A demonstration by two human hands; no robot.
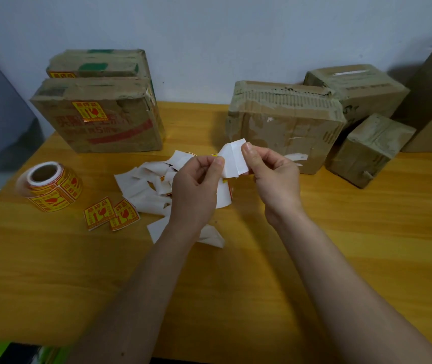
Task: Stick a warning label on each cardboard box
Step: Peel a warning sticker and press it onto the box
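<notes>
Progress: two stacked boxes at back left are labelled — front box (96,114) and the one behind (96,63) each carry a yellow warning sticker. No label is seen on the large box (283,122) at centre right, the box behind it (354,88) or the small box (367,148).

A label (232,158), white backing up, is pinched between left hand (196,185) and right hand (275,177); fingers of both curled on it, peeling judged under way.

Label roll (49,185) and two loose labels (110,212) lie on the worktop (341,245); spent backings (146,187) are piled beneath the hands. All boxes closed; contents not visible.
</notes>
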